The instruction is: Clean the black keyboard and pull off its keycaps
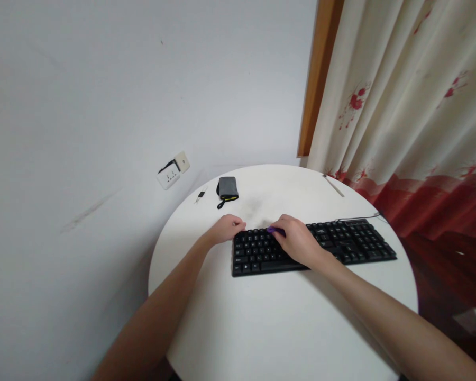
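A black keyboard (257,256) lies across the round white table, its keys facing up. At its far left corner, my left hand (226,227) is closed, with thumb and fingertips gripping the edge. My right hand (297,238) is over the upper key rows, left of the keyboard's middle. Its fingers pinch a small purple object (275,230) against the top row of keys. Most of that object is hidden by the hand, so its kind does not show.
Behind my left hand lies a folded grey cloth (228,188) with a black loop. A small black item (201,194) with thin pale ends is left of it. A slim stick-like tool (333,186) rests near the curtain (365,106). The keyboard's cable (359,218) runs off right.
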Motion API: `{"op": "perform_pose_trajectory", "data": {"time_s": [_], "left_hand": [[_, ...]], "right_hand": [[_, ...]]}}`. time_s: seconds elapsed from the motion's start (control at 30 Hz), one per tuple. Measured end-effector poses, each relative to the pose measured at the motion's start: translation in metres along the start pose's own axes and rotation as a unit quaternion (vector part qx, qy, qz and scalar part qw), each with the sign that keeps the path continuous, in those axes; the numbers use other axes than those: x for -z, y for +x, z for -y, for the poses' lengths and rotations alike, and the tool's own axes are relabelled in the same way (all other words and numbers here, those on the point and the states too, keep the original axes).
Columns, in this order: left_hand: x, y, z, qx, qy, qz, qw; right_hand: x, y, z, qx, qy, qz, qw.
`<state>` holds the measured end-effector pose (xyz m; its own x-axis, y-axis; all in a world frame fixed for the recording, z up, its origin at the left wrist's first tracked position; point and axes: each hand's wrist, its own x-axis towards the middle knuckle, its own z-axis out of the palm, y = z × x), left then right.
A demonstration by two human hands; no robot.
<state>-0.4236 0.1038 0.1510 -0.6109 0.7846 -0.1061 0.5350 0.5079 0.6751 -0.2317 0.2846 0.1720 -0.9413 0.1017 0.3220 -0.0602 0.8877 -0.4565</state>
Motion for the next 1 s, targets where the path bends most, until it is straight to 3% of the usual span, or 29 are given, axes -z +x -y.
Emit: {"op": "perform_pose_trajectory", "data": {"time_s": [0.13,0.4,0.67,0.77,0.9,1.0], "left_hand": [[0.000,-0.002,-0.003,0.003,-0.008,0.005,1.000],[0.000,-0.001,-0.001,-0.015,0.003,0.000,1.000],[-0.001,0.002,0.004,-0.038,0.029,-0.010,0.999],[-0.001,0.001,0.003,-0.031,0.023,-0.006,0.999],[-0.001,-0.001,0.001,-0.020,0.015,-0.002,1.000],[0.000,-0.002,-0.001,-0.011,0.005,0.001,1.000]], "right_hand": [[0.002,0.006,-0.014,-0.035,-0.039,-0.032,0.998],[-0.010,-0.006,0.013,-0.002,-0.054,0.059,0.997],[-0.004,-0.017,0.034,0.155,0.101,0.170,0.968],[0.005,-0.010,0.021,0.107,0.137,0.102,0.980],[0.013,0.003,-0.008,0.012,0.079,-0.019,0.997],[0.012,0.008,-0.022,-0.036,-0.008,-0.016,0.999]]}}
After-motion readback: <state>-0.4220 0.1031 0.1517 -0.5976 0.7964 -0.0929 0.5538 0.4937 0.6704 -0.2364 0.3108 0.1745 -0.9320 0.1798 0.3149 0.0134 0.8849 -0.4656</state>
